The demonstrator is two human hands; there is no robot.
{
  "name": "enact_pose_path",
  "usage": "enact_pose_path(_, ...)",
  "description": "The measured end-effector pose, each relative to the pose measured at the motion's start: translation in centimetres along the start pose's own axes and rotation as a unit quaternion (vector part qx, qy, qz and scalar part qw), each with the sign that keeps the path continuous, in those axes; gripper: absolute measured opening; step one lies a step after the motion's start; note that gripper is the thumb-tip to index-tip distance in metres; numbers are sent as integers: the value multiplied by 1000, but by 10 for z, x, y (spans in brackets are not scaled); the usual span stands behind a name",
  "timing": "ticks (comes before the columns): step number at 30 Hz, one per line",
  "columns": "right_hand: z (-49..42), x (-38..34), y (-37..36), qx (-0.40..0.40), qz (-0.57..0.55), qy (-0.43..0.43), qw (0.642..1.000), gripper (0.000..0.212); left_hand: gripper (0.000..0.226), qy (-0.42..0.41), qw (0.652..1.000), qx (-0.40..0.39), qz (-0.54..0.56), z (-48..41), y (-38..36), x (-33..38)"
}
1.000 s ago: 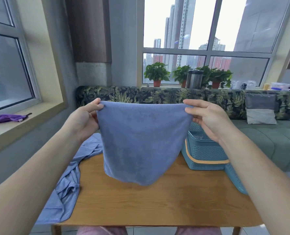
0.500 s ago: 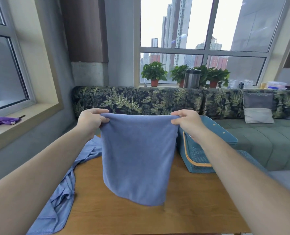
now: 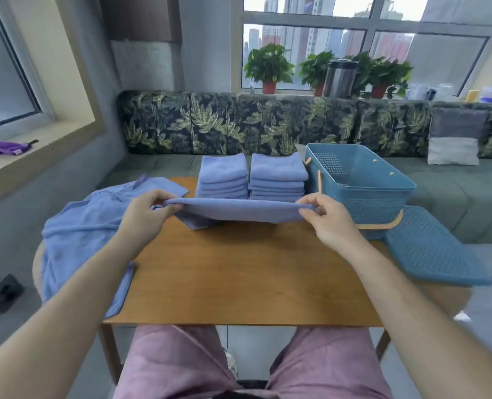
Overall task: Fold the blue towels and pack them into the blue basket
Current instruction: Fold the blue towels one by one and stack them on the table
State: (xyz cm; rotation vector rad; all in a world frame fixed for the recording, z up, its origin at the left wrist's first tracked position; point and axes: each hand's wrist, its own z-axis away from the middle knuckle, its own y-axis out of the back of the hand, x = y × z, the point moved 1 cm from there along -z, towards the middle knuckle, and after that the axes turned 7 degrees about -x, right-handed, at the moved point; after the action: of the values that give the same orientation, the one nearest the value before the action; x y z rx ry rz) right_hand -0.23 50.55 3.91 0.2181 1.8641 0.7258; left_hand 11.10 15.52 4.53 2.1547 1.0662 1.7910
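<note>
Table (image 3: 239,283): wood, before me.
Loose towels (image 3: 78,234): heap, table's L edge.
Blue basket (image 3: 383,197): far R corner, beside stacks.
Folded stacks (image 3: 223,177): two, far side.
Towel in grip (image 3: 239,210): stretched flat just above table.
L hand (image 3: 144,217): my thumb + fingers pinch L edge.
R hand (image 3: 328,223): pinches R edge.

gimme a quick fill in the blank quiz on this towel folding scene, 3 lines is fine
1. Behind the held towel, pinched by the left hand and right hand, stand ____ stacks of folded towels.
2. The blue basket stands to the ____ of those stacks.
3. The unfolded towels drape over the ____ edge of the table.

Missing words: two; right; left
</note>
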Motion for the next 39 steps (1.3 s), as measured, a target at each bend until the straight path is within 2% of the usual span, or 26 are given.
enact_pose_path(4, 46, 68, -44, -36, -29, -71, 996, 17, 5, 74, 995, -61, 29, 44, -38, -70)
enact_pose_path(7, 58, 98, -64, -43, -37, -98, 994, 7, 3, 119, 989, -45, 71, 64, -59, -96)
enact_pose_path(10, 60, 108, -74, -44, -45, -101, 993, 10, 7, 150, 985, -24, 85, 73, -67, -109)
enact_pose_path(19, 71, 114, -81, -20, -34, -80, 996, 12, 15, 133, 987, -25, 82, 82, -72, -111)
enact_pose_path(20, 72, 112, -80, -17, -40, -82, 996, 16, 22, 131, 988, -24, 81, 83, -72, -108)
enact_pose_path(23, 76, 108, -78, 1, -119, -99, 988, 50, 56, 130, 984, -31, 119, 85, -71, -106)
enact_pose_path(25, 78, 108, -77, 5, -154, -93, 984, 59, 65, 130, 982, -32, 135, 88, -70, -103)
enact_pose_path(27, 77, 112, -79, -4, -105, -58, 993, 48, 52, 116, 987, -35, 105, 87, -73, -104)
enact_pose_path(29, 76, 117, -83, -7, -6, -5, 1000, 16, 23, 79, 995, -46, 37, 84, -78, -111)
enact_pose_path(30, 76, 118, -85, -24, 44, 19, 999, 8, 12, 51, 997, -60, -12, 83, -79, -113)
enact_pose_path(32, 76, 121, -89, -70, 146, 30, 986, 36, 32, 8, 988, -106, -113, 81, -82, -123)
enact_pose_path(34, 77, 120, -93, -115, 225, 15, 968, 50, 42, 11, 973, -135, -189, 82, -86, -125)
enact_pose_path(36, 80, 120, -93, -126, 249, 15, 960, 54, 36, 7, 965, -138, -223, 84, -88, -119)
enact_pose_path(39, 86, 114, -83, -77, 229, 42, 969, 39, 33, -39, 967, -115, -223, 86, -85, -109)
